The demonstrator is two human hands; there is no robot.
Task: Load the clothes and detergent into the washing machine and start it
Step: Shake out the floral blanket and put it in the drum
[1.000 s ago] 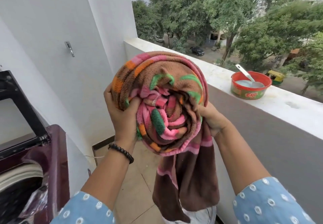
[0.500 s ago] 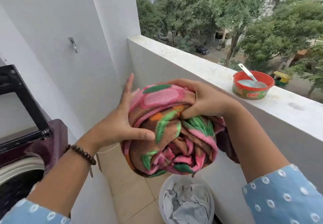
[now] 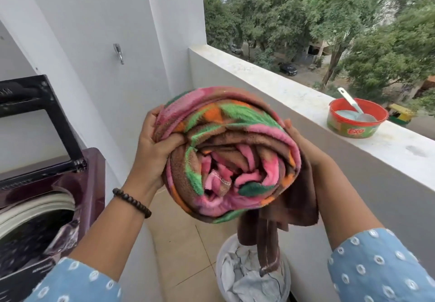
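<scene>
A high balcony with white walls, a tiled floor [image 3: 188, 250] and a broad parapet ledge [image 3: 270, 82] looks out over trees and a street below. Held up in the middle of the view is a thick fleece blanket [image 3: 226, 155], rolled into a fat bundle of pink, brown, orange and green, its spiral end facing the camera. The left hand [image 3: 153, 148] clamps the bundle's left side, fingers [image 3: 153, 118] curled over the top edge and thumb pressed into the folds. The right hand [image 3: 294, 137] presses against the right side, mostly hidden behind the roll, so how its fingers lie cannot be told beyond their being closed against the cloth. A loose brown tail of the blanket hangs down from the right underside, reaching toward a white bucket [image 3: 220, 268] on the floor, which holds crumpled grey and white clothes [image 3: 249, 280]. A dark bead bracelet [image 3: 131, 201] circles the left wrist; both sleeves are light blue with white rings. At the left edge stands a maroon top-loading washing machine [image 3: 91, 184], its black lid [image 3: 42, 104] raised and the drum open. On the ledge to the right sits a red detergent tub [image 3: 353, 132] with a scoop [image 3: 353, 107] in it
</scene>
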